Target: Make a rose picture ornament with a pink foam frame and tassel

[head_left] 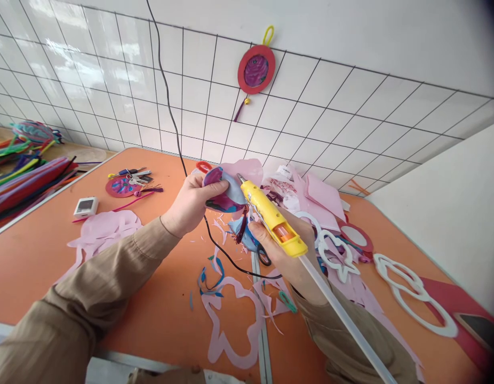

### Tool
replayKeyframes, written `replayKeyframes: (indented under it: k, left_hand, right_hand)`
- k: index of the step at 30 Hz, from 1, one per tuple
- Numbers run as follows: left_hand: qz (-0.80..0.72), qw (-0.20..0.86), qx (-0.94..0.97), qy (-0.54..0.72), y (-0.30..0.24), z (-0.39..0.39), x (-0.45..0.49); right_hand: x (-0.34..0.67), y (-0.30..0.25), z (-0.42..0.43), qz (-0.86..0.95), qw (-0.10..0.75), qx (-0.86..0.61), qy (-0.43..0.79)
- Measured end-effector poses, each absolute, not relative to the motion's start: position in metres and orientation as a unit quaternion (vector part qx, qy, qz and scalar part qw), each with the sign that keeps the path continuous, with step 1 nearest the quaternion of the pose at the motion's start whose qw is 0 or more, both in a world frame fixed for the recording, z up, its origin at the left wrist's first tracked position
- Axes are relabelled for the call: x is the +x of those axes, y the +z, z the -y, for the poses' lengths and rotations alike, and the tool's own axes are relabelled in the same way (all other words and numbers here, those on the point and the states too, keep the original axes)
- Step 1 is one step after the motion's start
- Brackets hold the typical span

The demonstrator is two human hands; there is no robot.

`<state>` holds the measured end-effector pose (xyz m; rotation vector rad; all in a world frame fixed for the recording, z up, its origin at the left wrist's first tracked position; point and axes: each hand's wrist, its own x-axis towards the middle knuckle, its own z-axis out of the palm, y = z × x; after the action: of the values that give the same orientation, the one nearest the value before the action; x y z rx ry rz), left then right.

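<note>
My left hand [194, 202] is closed around a round craft piece [223, 194] with purple, pink and blue swirls, held above the orange table [151, 282]. A dark red tassel [242, 230] hangs from its lower edge. My right hand [285, 248] grips a yellow glue gun [271, 216]. Its metal nozzle touches the upper right edge of the craft piece. A clear glue stick [343, 314] juts out of the gun's back toward me. The gun's black cord [226, 253] loops across the table and runs up the wall.
Pink foam offcuts [231, 314], white foam frames [411, 293], pink sheets [323, 200] and scissors [263, 253] litter the table. At the left lie pipe cleaners [26, 176], a small white timer [86, 206] and keys [130, 173]. A red framed ornament [256, 69] hangs on the wire grid.
</note>
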<state>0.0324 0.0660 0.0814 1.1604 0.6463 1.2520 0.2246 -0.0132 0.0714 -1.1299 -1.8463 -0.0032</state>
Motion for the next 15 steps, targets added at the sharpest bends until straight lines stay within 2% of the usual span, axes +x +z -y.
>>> replayKeyframes:
  k: [15]
  left_hand:
    - [-0.283, 0.636, 0.487, 0.527, 0.0797, -0.0668, 0.0338]
  right_hand:
    - [0.2249, 0.0634, 0.0069, 0.749, 0.508, -0.425, -0.014]
